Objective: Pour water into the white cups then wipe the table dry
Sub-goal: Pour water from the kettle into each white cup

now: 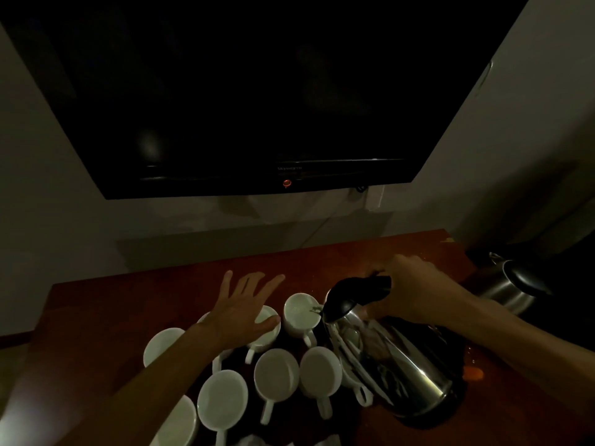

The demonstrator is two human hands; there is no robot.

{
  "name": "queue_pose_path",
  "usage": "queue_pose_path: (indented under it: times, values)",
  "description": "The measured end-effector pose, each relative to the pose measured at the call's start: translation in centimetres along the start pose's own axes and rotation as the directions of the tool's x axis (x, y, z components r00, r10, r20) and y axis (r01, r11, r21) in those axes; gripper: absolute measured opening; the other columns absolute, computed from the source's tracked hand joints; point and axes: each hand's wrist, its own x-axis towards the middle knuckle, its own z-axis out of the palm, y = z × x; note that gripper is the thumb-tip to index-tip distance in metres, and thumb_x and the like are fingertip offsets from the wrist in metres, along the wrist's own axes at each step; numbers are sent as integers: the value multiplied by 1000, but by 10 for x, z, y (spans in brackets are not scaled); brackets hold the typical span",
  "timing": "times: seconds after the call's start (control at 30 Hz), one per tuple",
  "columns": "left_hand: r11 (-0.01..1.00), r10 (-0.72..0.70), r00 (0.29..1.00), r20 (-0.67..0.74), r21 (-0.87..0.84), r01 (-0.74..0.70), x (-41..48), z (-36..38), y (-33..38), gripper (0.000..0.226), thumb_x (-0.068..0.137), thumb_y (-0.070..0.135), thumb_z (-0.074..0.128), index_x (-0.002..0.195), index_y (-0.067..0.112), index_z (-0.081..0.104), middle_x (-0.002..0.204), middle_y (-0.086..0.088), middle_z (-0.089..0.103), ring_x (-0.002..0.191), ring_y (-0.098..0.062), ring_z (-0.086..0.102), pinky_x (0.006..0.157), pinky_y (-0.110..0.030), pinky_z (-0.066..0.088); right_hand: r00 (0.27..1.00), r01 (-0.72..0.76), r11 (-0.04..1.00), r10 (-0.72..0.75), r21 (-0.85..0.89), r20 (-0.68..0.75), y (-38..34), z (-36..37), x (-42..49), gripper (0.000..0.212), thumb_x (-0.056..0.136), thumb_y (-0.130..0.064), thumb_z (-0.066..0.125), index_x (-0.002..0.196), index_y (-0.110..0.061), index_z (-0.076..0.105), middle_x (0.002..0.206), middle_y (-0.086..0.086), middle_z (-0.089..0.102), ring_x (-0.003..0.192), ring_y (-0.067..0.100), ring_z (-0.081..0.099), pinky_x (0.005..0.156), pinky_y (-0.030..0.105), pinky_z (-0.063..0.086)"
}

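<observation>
Several white cups stand close together on a dark tray [240,352] on the reddish-brown table [128,304]. My right hand [415,288] grips the black handle of a steel kettle [386,358], which is tilted left with its spout over the rim of a far white cup [301,312]. Water shows at the spout and in that cup. My left hand [243,305] hovers flat with spread fingers above another cup [265,329] to its left. Nearer cups [277,373] stand upright in front.
A second steel kettle [512,283] stands at the table's right end. A dark wall-mounted television [244,91] hangs above the table's far edge. Small drops and an orange patch [473,371] mark the table right of the tilted kettle. The room is dim.
</observation>
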Motion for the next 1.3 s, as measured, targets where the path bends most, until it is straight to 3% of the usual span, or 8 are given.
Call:
queue_pose_path:
  times: [0.37, 0.63, 0.8, 0.93, 1.07, 1.17, 1.3]
  values:
    - [999, 36, 999, 10, 18, -36, 2, -4, 11, 81, 96, 65, 39, 156, 42, -11, 164, -4, 9, 153, -18, 0, 118, -58, -14, 1000, -18, 1000, 18, 18, -25, 8, -4, -7, 53, 67, -50, 85, 113, -34, 62, 85, -20, 58, 75, -3, 59, 59, 13, 41]
    - [997, 55, 998, 13, 52, -55, 2, -6, 15, 80, 96, 66, 37, 156, 42, -11, 164, -5, 9, 153, -19, 0, 118, -58, -14, 997, 1, 996, 7, 94, -78, 13, -16, -29, 45, 64, -56, 83, 96, -47, 52, 89, -22, 58, 79, -5, 58, 65, 14, 44]
    - [997, 58, 998, 18, 57, -59, 2, -13, 18, 79, 97, 66, 35, 156, 41, -12, 165, -3, 9, 153, -19, 0, 118, -59, -12, 991, 19, 988, 1, 153, -132, 15, -17, -42, 43, 67, -50, 83, 91, -52, 47, 92, -21, 61, 79, -5, 61, 61, 13, 45]
    - [997, 60, 998, 23, 57, -61, 2, -14, 22, 79, 97, 65, 35, 155, 42, -13, 165, -4, 9, 153, -18, -1, 119, -58, -13, 979, 73, 973, -27, 221, -204, 18, -14, -54, 42, 67, -48, 84, 95, -50, 52, 90, -23, 64, 82, -16, 61, 57, 6, 47]
    - [996, 65, 997, 27, 64, -67, 2, -15, 26, 79, 97, 66, 35, 155, 42, -13, 165, -4, 9, 153, -18, -1, 119, -57, -13, 974, 81, 964, -23, 253, -224, 18, -11, -58, 41, 64, -53, 81, 93, -51, 52, 92, -21, 66, 84, -11, 64, 62, 12, 51]
    - [995, 72, 997, 9, 66, -72, 3, -17, 28, 79, 97, 66, 35, 155, 42, -12, 164, -4, 10, 153, -18, 1, 119, -58, -12, 967, 100, 959, -31, 267, -252, 17, -10, -60, 43, 62, -56, 79, 92, -53, 49, 87, -25, 63, 86, -24, 56, 61, 2, 46]
    - [993, 81, 997, -3, 85, -81, 3, -20, 31, 79, 97, 67, 34, 154, 42, -14, 164, -3, 10, 153, -18, 1, 119, -58, -11, 962, 117, 944, -31, 308, -270, 16, -12, -65, 45, 54, -66, 70, 92, -53, 51, 87, -32, 64, 87, -22, 57, 63, -4, 42]
